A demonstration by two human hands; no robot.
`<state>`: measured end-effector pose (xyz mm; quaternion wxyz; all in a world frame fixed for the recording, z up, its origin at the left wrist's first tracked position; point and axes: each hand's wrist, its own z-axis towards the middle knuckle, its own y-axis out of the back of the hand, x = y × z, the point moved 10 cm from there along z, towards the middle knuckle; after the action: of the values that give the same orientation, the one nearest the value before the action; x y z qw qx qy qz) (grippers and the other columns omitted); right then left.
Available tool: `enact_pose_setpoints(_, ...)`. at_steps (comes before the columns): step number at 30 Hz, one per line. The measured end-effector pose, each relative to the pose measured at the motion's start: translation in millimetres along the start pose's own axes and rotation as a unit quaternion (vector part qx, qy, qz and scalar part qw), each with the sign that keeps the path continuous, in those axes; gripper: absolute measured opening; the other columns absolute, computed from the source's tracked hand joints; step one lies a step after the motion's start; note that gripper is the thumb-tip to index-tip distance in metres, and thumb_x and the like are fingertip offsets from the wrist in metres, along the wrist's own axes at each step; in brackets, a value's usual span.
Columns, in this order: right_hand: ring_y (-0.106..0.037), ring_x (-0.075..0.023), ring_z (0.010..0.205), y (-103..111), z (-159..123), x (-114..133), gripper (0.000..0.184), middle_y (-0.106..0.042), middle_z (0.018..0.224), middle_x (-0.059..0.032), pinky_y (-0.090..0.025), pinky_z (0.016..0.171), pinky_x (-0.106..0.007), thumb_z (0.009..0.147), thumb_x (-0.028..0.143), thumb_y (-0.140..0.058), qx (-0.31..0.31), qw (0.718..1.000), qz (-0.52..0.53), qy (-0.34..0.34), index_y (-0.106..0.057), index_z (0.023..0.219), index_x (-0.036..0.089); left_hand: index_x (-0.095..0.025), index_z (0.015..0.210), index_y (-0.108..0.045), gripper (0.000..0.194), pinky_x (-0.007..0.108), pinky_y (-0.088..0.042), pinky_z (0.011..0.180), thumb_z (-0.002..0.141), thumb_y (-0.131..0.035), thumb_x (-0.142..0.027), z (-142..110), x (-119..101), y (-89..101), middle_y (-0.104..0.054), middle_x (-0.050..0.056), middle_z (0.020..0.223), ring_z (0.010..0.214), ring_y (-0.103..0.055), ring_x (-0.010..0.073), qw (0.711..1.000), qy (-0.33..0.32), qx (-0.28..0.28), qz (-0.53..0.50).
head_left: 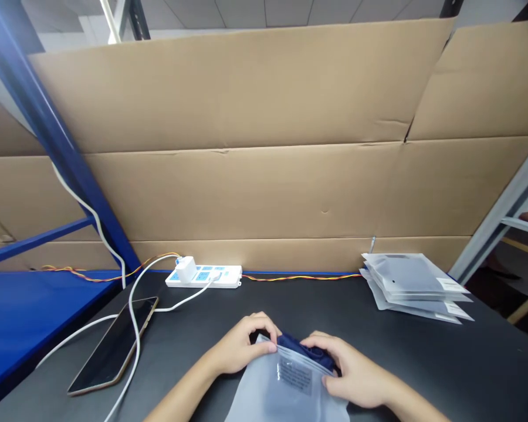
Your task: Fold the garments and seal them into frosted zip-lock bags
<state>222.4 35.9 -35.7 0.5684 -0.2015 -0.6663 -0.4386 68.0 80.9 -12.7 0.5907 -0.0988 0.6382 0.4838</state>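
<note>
A frosted zip bag (290, 390) with a printed text panel lies at the table's near edge, its mouth facing away from me. Dark navy cloth (305, 350) bulges out of that mouth. My left hand (246, 343) pinches the left corner of the bag's opening between thumb and fingers. At the right corner, my right hand (349, 369) grips the bag's edge, thumb on the front and fingers behind by the cloth. The lower part of the bag runs out of view.
A stack of several frosted bags (416, 287) lies at the back right. To the left rest a tablet-like device (114, 346) and a white cable (134, 316). A white power strip (226, 276) sits against the cardboard wall (264, 193). A blue post (66, 140) stands on the left.
</note>
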Motion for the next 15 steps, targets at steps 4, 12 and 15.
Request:
enact_pose_setpoints(4,-0.057,-0.0161,0.082,0.1,-0.3,-9.8,0.057,-0.062,0.102,-0.0012,-0.042,0.067,-0.024,0.067,0.007,-0.057,-0.005,0.998,0.054,-0.029,-0.054,0.121,0.024,-0.020,0.089,-0.065,0.017,0.031,-0.042,0.090,0.092,-0.064,-0.037,-3.5,10.6,-0.3,-0.068,0.002,0.092,0.091,-0.062,0.0194,0.999,0.046,0.008,-0.002)
enact_pose_setpoints(12,-0.056,-0.0172,0.079,5.6,-2.8,-9.9,0.039,-0.064,0.089,-0.0001,-0.042,0.070,-0.026,0.066,0.007,-0.055,0.010,0.998,0.033,-0.055,-0.067,0.101,0.021,-0.020,0.089,-0.060,0.020,0.030,-0.042,0.087,0.093,-0.061,-0.040,-5.2,4.7,-12.9,-0.068,0.001,0.090,0.086,-0.059,0.0181,0.996,0.055,0.069,-0.031)
enact_pose_setpoints(15,-0.058,-0.0198,0.087,4.5,-3.4,0.2,0.038,-0.066,0.094,-0.0015,-0.044,0.079,-0.030,0.069,0.007,-0.053,0.028,0.998,0.035,-0.041,-0.069,0.101,0.020,-0.021,0.091,-0.058,0.021,0.032,-0.041,0.093,0.096,-0.057,-0.041,-5.3,-4.5,-15.9,-0.067,0.006,0.111,0.103,-0.059,0.0215,0.996,0.025,0.076,-0.033)
